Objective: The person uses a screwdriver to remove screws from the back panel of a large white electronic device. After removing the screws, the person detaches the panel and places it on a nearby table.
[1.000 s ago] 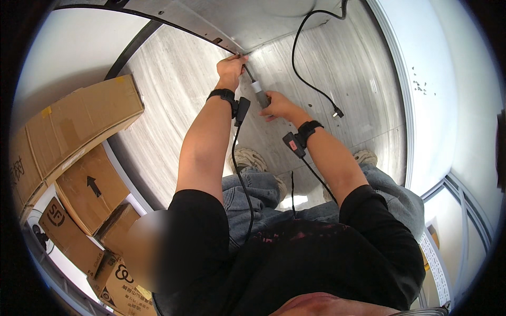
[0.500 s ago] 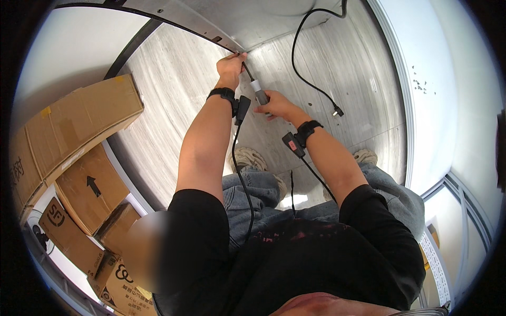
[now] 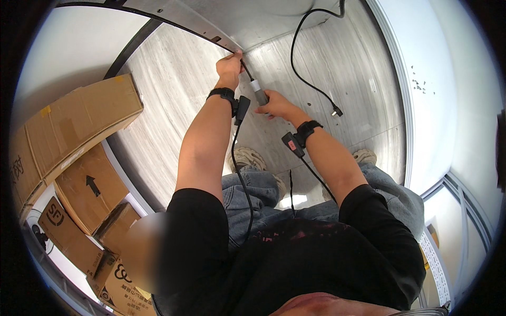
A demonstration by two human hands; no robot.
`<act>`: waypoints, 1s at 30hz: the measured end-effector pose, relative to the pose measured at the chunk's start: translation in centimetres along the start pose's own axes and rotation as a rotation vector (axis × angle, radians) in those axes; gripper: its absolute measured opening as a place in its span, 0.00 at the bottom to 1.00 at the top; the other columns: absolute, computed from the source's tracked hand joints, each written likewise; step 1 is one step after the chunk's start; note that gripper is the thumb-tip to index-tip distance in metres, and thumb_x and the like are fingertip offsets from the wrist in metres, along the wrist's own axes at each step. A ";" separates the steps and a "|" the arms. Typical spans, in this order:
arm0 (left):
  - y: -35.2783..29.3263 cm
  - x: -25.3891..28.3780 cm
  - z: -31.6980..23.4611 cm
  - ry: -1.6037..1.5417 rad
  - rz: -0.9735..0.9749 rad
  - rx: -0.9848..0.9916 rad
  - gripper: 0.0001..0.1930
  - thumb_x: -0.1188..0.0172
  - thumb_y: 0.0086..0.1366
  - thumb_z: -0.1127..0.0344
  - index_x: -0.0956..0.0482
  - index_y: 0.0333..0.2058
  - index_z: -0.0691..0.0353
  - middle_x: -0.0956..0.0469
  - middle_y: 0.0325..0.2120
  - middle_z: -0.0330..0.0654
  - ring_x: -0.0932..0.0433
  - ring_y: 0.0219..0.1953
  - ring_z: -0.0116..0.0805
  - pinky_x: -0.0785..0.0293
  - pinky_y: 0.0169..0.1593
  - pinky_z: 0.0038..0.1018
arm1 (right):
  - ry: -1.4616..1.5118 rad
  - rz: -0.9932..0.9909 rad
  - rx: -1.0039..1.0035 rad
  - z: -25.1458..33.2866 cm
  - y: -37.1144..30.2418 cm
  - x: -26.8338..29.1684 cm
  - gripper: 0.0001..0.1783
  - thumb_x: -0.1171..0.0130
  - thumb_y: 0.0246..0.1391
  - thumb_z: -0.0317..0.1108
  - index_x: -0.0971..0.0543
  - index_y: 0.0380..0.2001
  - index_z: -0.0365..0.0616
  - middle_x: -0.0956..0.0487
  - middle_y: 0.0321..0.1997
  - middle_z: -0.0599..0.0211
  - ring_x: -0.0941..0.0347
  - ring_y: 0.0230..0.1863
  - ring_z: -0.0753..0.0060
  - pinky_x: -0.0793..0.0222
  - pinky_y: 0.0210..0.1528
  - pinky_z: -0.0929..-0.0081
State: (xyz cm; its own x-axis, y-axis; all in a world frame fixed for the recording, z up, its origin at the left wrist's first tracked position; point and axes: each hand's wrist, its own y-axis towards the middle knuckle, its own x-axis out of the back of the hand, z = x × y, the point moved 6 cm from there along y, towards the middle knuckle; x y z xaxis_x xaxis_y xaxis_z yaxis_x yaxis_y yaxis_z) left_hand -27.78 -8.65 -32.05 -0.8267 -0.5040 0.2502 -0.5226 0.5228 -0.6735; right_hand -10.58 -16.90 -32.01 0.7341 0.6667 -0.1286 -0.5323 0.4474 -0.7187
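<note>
A screwdriver [image 3: 260, 94] with a grey handle, a pale collar and a dark shaft slants up and left above the floor. My right hand [image 3: 278, 105] is closed round the lower part of its handle. The shaft runs up to my left hand [image 3: 230, 66], whose fingers are closed at the lower corner of a grey metal cabinet [image 3: 263, 23]. What those fingers grip, and the screwdriver's tip, are hidden. Each wrist wears a black strap with a small cabled box: the left box [image 3: 242, 110] and the right box [image 3: 292, 145].
A black power cord [image 3: 293, 55] trails from the cabinet across the wood-look floor [image 3: 358, 79], ending in a plug [image 3: 337, 111]. Cardboard boxes [image 3: 87, 110] are stacked at the left. A white wall panel [image 3: 421, 89] stands at the right. My shoes [image 3: 250, 157] are below my hands.
My left hand has shifted very slightly to the left at the cabinet corner. The right hand keeps its hold on the screwdriver, nearly in the same place.
</note>
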 end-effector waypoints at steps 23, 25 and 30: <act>-2.1 -0.8 0.0 -0.004 0.155 0.028 0.10 0.49 0.63 0.65 0.23 0.39 0.60 0.23 0.25 0.37 0.25 0.24 0.27 0.30 0.28 0.21 | -0.067 -0.177 0.049 -0.8 -1.3 -0.3 0.32 0.32 0.38 0.31 0.37 0.44 0.34 0.28 0.31 0.54 0.27 0.24 0.66 0.28 0.24 0.69; -2.4 -1.4 0.0 0.007 0.243 0.016 0.10 0.49 0.63 0.65 0.23 0.40 0.60 0.22 0.26 0.37 0.24 0.25 0.26 0.30 0.29 0.20 | -0.004 -0.220 0.040 -1.6 -1.5 0.1 0.29 0.36 0.38 0.28 0.36 0.45 0.34 0.28 0.31 0.54 0.28 0.24 0.66 0.28 0.24 0.70; -4.4 -4.7 -1.2 0.054 0.421 -0.096 0.09 0.45 0.62 0.65 0.21 0.38 0.60 0.21 0.27 0.37 0.22 0.28 0.25 0.30 0.30 0.18 | 0.271 -0.283 0.056 -4.9 -2.2 3.2 0.21 0.43 0.39 0.24 0.33 0.40 0.37 0.28 0.29 0.61 0.29 0.25 0.71 0.26 0.27 0.72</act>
State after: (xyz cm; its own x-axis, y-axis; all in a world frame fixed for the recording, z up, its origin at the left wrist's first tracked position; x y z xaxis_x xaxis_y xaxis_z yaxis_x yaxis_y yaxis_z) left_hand -21.83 -7.73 -29.40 -0.9802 -0.1978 0.0054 -0.1524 0.7376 -0.6578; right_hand -5.00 -18.73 -34.16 0.9360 0.3338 -0.1119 -0.3093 0.6280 -0.7141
